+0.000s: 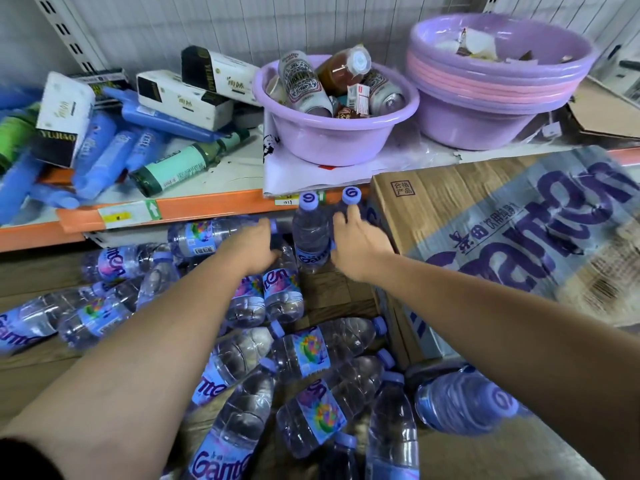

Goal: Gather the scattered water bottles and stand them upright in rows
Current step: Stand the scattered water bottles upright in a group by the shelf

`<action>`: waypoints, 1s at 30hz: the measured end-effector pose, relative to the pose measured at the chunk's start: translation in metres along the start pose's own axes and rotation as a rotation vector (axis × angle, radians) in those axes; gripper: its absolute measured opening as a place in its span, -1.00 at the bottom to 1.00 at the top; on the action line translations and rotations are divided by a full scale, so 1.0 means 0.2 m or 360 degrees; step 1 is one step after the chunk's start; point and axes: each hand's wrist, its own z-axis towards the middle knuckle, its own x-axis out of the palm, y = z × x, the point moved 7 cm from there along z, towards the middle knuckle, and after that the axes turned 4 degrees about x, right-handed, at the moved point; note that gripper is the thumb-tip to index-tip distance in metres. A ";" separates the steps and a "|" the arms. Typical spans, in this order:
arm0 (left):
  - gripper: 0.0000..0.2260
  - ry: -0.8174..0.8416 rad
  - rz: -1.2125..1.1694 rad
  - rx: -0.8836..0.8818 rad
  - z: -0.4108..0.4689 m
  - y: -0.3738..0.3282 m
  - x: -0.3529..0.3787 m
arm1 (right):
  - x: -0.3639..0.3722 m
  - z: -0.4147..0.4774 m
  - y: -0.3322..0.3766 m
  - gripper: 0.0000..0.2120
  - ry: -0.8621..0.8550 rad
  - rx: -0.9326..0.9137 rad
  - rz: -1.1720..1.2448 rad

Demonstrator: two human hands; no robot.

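A: Purple caps, clear plastic. Two water bottles stand upright at centre frame, just under the orange shelf edge (207, 206): the left upright bottle (310, 233) and the right upright bottle (351, 197), side by side, touching or nearly so.

B: Hands?

A: Right hand (360, 245) is wrapped around the right upright bottle, fingers (353, 214) curled over its shoulder just below the cap. Most of that bottle is hidden behind the hand. Left hand (252, 247) reaches in from lower left, closing on a lying bottle (282, 289) whose neck end sits under the palm. Whether it has a firm hold I cannot tell; the fingertips are hidden.

B: The rest of the bottles?

A: Scattered on their sides across the wooden floor (31, 368). A loose heap (311, 344) fills centre and lower centre; more lie at left (93, 317), below the shelf. One blurred bottle (464, 400) lies at lower right, cap toward the camera.

B: Surroundings?

A: Cardboard carton (485, 216) with blue lettering at right, just beside the upright pair. On the shelf above: small lilac basin (332, 136) holding cans, stacked lilac and pink basins (491, 95) at upper right, boxes and blue packets (100, 150) jumbled at upper left.
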 end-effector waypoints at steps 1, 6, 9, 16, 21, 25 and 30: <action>-0.49 0.0071 0.0027 0.0018 -0.01 0.00 0.03 | 0.07 -0.02 0.01 -0.51 0.0130 -0.0039 -0.0055; -0.43 0.0349 0.0048 0.0018 -0.05 -0.02 0.14 | 0.38 -0.14 0.06 -0.26 0.0941 -0.0167 -0.0142; -0.42 0.0291 -0.0019 0.0017 -0.03 -0.02 0.17 | 0.50 -0.19 0.05 -0.05 0.1306 -0.0165 -0.0200; -0.38 0.0263 -0.0179 -0.0166 0.04 -0.02 0.31 | 0.69 -0.15 -0.03 -0.18 0.1625 -0.0119 -0.0295; -0.31 0.0032 -0.0365 -0.0413 0.15 0.03 0.31 | 0.76 -0.13 -0.04 -0.28 0.1785 -0.0190 -0.0457; -0.27 -0.0172 -0.0320 -0.0589 0.20 0.07 0.36 | 0.80 -0.11 -0.03 -0.41 0.1816 -0.0244 -0.0519; -0.21 -0.0035 -0.0395 -0.0735 0.28 0.07 0.36 | 0.80 -0.10 -0.04 -0.33 0.1801 -0.0266 -0.0501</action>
